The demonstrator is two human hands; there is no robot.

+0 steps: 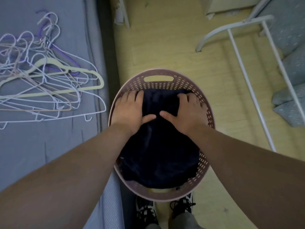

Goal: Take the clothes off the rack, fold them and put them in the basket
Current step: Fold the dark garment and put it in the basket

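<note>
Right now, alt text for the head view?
The left hand and right hand press a dark garment down into a pink perforated basket on the floor. Bare hangers lie piled on a grey mattress to the left; a white rack stands at right.

Basket (179, 80): dusty pink, slotted lattice. Garment (158, 154): plain dark navy. Hangers (49, 83): white, lilac, purple, one cream. Bed (49, 154): grey-lavender. Floor (165, 47): pale yellow wood-grain. Rack (248, 83): white. Shoes (145, 210): black and white.

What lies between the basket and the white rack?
Only bare yellow floor lies between the basket and the rack, as the head view shows.
</note>
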